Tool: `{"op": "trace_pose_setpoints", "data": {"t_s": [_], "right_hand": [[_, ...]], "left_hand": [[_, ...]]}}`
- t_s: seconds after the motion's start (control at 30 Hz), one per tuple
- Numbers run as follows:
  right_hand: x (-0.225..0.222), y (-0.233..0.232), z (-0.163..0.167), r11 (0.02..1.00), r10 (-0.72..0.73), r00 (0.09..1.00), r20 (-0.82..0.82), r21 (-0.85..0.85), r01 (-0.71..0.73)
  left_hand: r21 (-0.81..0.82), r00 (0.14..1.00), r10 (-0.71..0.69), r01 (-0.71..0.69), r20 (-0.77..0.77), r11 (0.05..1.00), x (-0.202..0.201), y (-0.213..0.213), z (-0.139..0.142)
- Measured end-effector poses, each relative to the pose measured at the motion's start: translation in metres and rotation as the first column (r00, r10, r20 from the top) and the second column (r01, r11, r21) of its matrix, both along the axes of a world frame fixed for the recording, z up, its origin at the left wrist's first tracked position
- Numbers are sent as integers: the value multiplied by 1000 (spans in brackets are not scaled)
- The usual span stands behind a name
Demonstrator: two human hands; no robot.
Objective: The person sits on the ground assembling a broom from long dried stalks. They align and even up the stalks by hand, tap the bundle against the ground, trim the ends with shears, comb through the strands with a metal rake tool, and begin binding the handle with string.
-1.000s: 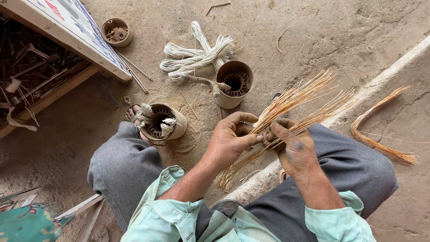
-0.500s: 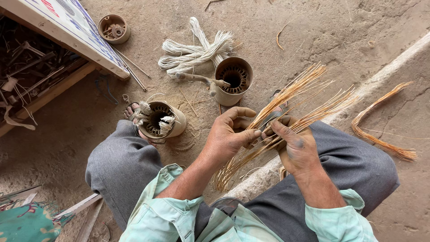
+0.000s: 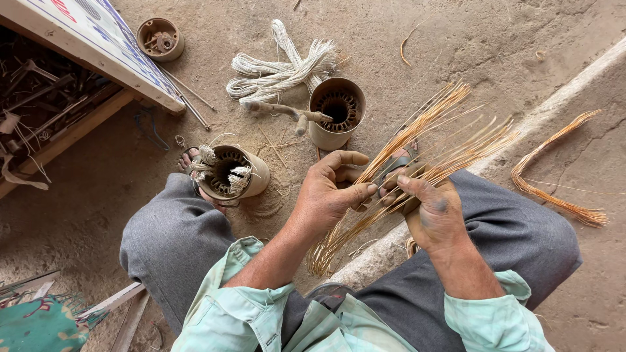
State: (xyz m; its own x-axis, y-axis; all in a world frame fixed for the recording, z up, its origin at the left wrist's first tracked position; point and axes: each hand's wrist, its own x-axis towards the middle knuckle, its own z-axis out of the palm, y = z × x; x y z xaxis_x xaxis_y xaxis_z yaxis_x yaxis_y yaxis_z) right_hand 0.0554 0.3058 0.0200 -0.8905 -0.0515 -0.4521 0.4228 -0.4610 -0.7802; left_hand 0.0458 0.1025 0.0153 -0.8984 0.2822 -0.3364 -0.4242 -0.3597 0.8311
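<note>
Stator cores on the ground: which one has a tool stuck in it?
The upright core farther from the knees, beside the white cord bundle: a wooden-handled tool lies across its rim. The tilted core by the left knee has only frayed white ends.

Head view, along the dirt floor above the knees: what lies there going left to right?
Small round metal housing with parts inside → cylindrical motor stator stuffed with white threads → bundle of white cords → upright cylindrical stator with bare slots → curved loose bunch of copper-coloured wire.
</note>
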Motion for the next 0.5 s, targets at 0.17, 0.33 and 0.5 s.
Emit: {"op": "trace_pose_setpoints", "data": {"t_s": [0.17,0.33,0.5], "right_hand": [[0,1,-5,1000,24,999,-28,-5,-24],[2,6,-10,998,27,999,-24,-64,-28],[1,8,-12,987,-3,1000,-1,-162,3]], "left_hand": [[2,1000,-12,12,-19,1000,1,2,-4],[6,1000,-21,21,-11,1000,3,1,-4],[-5,999,-34,34,13,999,2,2,-2]]}}
